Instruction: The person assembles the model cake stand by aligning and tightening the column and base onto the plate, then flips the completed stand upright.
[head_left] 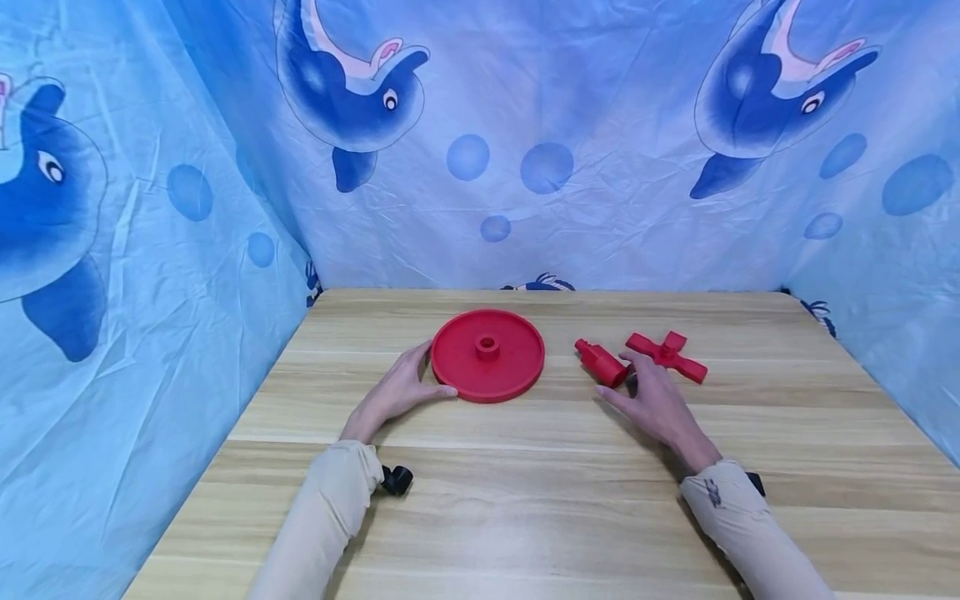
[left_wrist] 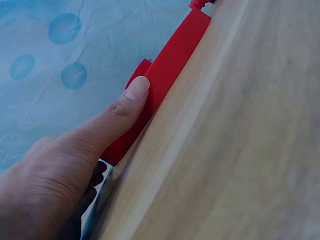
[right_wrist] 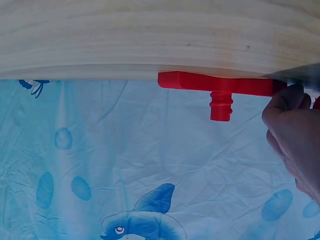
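Note:
A round red disc [head_left: 457,362] with a raised rim and a hollow centre hub lies on the wooden table. My left hand [head_left: 400,385] holds its left edge, thumb along the front rim and fingers around the left side. In the left wrist view the thumb presses the disc's side wall [left_wrist: 167,62]. My right hand [head_left: 656,400] is at the near end of a red cylinder [head_left: 602,364] with a narrower stepped tip, thumb and fingers spread around that end. Just behind it lies a red cross-shaped piece [head_left: 686,365]; its ridged stem [right_wrist: 220,106] shows in the right wrist view.
The wooden table [head_left: 487,517] extends toward me from the red parts. A blue dolphin-print curtain [head_left: 600,225] hangs behind it and along both sides. A small black device [head_left: 397,480] sits at the left cuff.

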